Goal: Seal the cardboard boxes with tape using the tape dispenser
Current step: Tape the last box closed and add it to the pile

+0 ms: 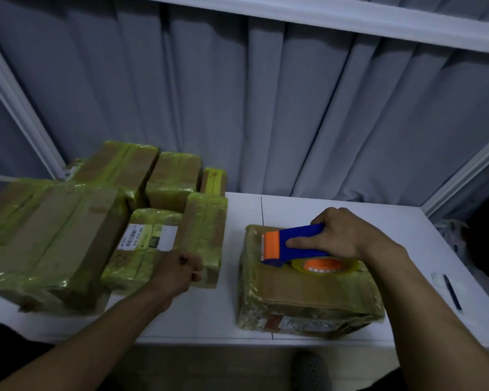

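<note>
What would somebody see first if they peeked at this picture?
The bright blue and orange tape dispenser pops out first, on top of the box at the right of the white table. Next, the big pile of boxes on the left, wrapped in shiny yellow-green tape.

The blue tape dispenser (302, 231), orange at its blade end and carrying a clear roll on an orange core, sits in the right fingers (322, 221) atop a brown cardboard box (308, 294) wrapped in yellowish tape. More taped boxes (68, 230) cluster just beyond the curled left fingers (194, 266).
</note>
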`<state>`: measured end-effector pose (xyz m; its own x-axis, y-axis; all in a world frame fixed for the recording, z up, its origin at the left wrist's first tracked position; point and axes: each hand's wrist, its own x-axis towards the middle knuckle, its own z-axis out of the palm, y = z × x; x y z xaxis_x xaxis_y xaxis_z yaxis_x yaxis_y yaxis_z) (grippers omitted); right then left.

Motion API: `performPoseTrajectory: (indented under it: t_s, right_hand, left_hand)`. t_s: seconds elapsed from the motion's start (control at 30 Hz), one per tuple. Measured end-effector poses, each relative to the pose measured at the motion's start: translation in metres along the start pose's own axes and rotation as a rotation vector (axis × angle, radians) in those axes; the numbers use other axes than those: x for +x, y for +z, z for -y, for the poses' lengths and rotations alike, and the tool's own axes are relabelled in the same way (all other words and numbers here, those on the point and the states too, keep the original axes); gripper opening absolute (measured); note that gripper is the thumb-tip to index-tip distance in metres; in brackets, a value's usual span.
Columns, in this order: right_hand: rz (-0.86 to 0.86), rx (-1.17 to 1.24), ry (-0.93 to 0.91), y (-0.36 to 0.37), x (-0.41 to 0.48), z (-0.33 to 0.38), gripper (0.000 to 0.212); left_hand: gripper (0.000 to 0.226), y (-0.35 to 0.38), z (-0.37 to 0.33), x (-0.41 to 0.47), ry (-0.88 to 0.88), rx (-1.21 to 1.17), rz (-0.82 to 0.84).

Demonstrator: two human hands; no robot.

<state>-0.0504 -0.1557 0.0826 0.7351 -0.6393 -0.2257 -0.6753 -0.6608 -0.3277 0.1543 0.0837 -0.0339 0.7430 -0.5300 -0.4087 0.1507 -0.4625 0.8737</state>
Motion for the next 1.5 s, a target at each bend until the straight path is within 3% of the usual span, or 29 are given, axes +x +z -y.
performPoseTrajectory:
  t_s: [0.2,0.43,0.63,0.8,1.17,1.23,1.3,1.37,1.5]
  right_hand:
    - [0.038,-0.054,0.074,-0.007,-0.004,-0.011,0.069]
    - [0.059,-0.002,0.132,-0.011,-0.014,-0.036,0.069]
    - [0.069,0.046,0.161,-0.016,-0.018,-0.056,0.075]
    - [0.068,0.032,0.163,-0.012,-0.014,-0.06,0.073]
    - [0.034,-0.028,0.143,-0.004,-0.015,-0.057,0.068]
    - [0.024,-0.062,0.135,-0.001,-0.015,-0.054,0.066]
    - [0.016,-0.091,0.125,0.001,-0.016,-0.051,0.066]
    - [0.003,-0.121,0.107,0.003,-0.017,-0.049,0.066]
    - [0.001,-0.135,0.099,0.002,-0.018,-0.048,0.064]
  left_hand:
    - [0.013,0.027,0.012,-0.009,0.068,0.027,0.003]
    - [0.015,0.064,0.018,-0.008,-0.059,-0.067,0.085]
    - [0.014,0.103,0.028,-0.015,-0.021,-0.1,0.093]
    - [0.008,0.123,0.03,0.002,-0.14,-0.215,0.18]
    - [0.016,0.148,0.026,-0.003,-0.273,0.054,0.34]
    - [0.018,0.15,0.028,0.001,-0.158,0.099,0.293]
    - [0.007,0.15,0.033,0.003,0.179,0.259,0.181]
    - [0.01,0.152,0.043,0.002,0.458,0.396,0.105]
    - [0.015,0.146,0.056,0.003,0.643,0.452,0.032]
